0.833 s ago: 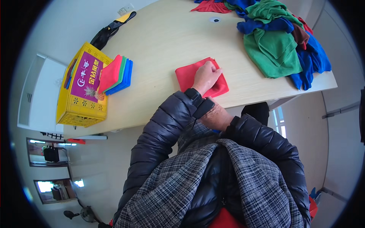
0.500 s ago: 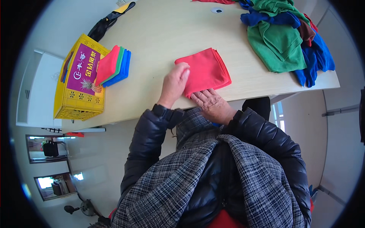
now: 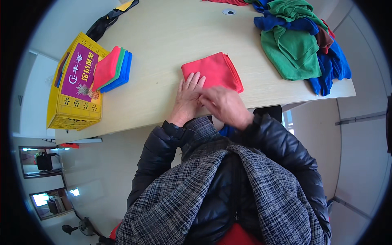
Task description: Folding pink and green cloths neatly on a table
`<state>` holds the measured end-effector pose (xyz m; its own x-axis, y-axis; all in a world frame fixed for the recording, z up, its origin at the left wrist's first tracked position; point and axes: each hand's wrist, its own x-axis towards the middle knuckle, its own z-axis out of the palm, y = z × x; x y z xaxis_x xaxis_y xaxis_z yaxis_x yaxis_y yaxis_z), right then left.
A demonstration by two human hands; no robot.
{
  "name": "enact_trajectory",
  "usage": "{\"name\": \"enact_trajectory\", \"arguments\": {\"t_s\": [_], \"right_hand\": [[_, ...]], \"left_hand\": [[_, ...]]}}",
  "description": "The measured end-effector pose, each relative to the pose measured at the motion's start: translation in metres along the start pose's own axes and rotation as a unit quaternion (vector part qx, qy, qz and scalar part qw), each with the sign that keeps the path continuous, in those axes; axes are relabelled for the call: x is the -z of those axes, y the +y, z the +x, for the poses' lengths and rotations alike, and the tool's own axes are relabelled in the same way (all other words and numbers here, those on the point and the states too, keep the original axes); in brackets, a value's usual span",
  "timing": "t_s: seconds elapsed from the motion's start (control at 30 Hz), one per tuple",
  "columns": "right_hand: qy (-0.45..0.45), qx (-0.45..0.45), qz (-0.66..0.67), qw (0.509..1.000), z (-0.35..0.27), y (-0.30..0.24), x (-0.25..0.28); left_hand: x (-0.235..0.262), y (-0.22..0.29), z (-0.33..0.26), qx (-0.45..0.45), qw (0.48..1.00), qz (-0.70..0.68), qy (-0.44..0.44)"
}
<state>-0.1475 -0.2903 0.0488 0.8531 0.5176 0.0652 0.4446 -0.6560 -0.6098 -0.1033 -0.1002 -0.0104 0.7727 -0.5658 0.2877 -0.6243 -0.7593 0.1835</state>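
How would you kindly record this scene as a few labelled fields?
Left hand: on the near left part of the folded red rectangular cloth
Right hand: curled, beside the left hand; grip unclear
Left side: yellow openwork plastic crate; stacked folded red, green, blue cloths
Right side: loose heap of green, blue, red and brown cloths
Surface: pale wood-look table

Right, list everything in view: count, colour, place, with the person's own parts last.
table: 1, pale, centre
folded cloth: 1, red, table's near side
crate: 1, yellow with purple panel, table's left end
cloth stack: 1, red, green and blue, beside the crate
strap-like item: 1, black and yellow, beyond the crate
loose cloths: several, green, blue, red, brown, table's right end
fan: 1, dark, lower left
sleeves: 2, black, person's arms
left hand: 1, bare, on the folded cloth
right hand: 1, bare, beside the left hand
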Motion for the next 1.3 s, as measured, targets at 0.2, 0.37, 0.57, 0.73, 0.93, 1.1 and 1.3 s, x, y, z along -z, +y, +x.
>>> {"name": "enact_trajectory", "arguments": {"t_s": [0.2,0.37,0.57,0.73,0.93,1.1,1.3], "right_hand": [[0.186,-0.003,-0.22,0.958,0.048,0.059,-0.031],[0.16,-0.032,-0.239,0.957,0.047,0.086,-0.03],[0.167,-0.023,-0.253,0.953,0.05,0.082,-0.02],[0.16,-0.027,-0.267,0.95,0.057,0.081,-0.013],[0.158,-0.023,-0.242,0.957,0.044,0.078,-0.024],[0.15,-0.042,-0.239,0.959,0.04,0.073,-0.024],[0.166,-0.039,-0.241,0.955,0.044,0.079,-0.021]], "left_hand": [[0.0,-0.002,0.001,0.013,1.0,-0.012,-0.012],[0.008,-0.017,-0.003,0.042,0.999,0.001,0.014],[0.037,0.003,-0.026,0.084,0.993,-0.04,0.072],[0.017,0.033,-0.018,0.109,0.982,-0.069,0.135],[0.023,0.045,-0.008,0.07,0.986,0.012,0.154],[0.022,0.051,0.003,0.13,0.987,-0.003,0.09],[0.022,0.05,-0.005,0.175,0.973,-0.082,0.126]]}}
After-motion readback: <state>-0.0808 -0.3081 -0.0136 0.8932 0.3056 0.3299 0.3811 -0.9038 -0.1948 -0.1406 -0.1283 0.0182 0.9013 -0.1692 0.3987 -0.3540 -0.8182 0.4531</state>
